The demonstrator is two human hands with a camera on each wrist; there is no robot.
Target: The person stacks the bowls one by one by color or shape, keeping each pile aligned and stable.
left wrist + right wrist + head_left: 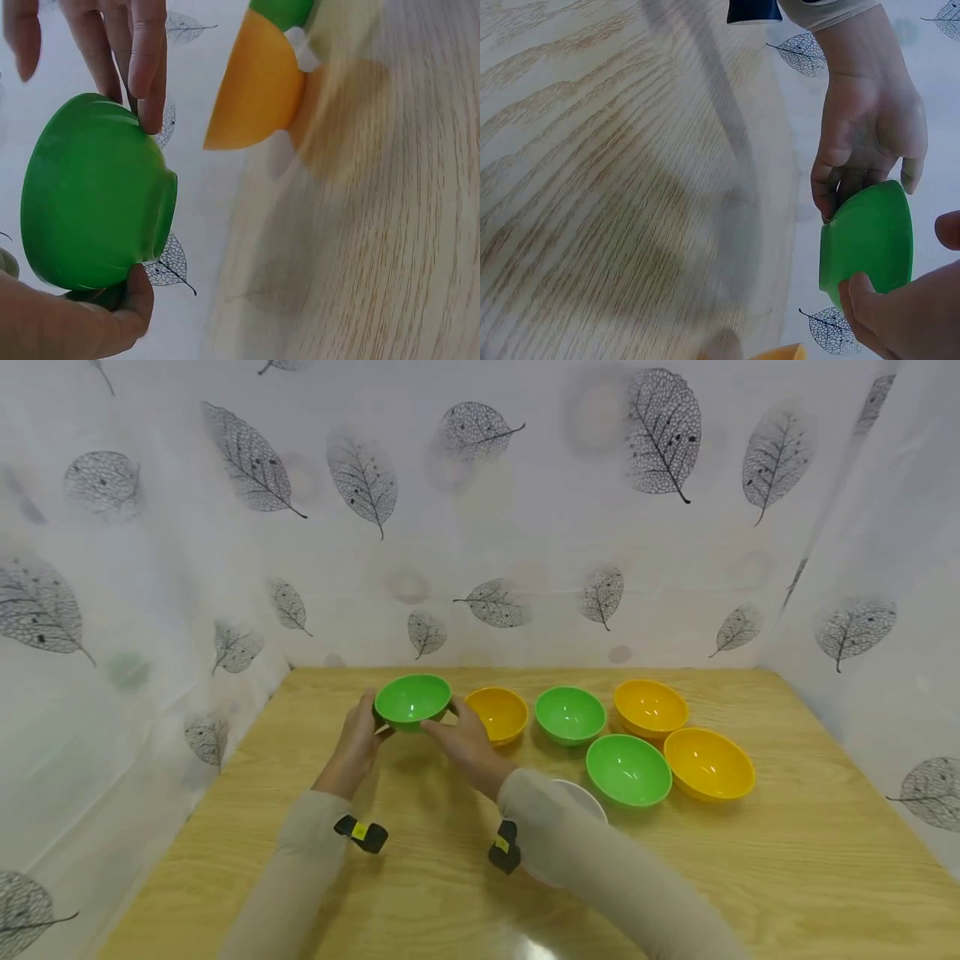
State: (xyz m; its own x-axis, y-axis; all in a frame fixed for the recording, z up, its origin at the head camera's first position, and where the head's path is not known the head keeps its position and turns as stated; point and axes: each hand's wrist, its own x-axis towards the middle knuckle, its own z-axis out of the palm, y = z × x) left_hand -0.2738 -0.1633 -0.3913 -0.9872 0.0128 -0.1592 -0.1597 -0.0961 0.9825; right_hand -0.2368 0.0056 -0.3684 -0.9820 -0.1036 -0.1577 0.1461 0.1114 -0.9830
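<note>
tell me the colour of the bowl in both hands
The bowl is green, clearest in the left wrist view.

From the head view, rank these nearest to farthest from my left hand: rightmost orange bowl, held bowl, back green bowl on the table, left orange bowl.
1. Held bowl: touching the left hand.
2. Left orange bowl: right of that.
3. Back green bowl: further right.
4. Rightmost orange bowl: group's right end.

No text can be read — no labels, no numbers.
</note>
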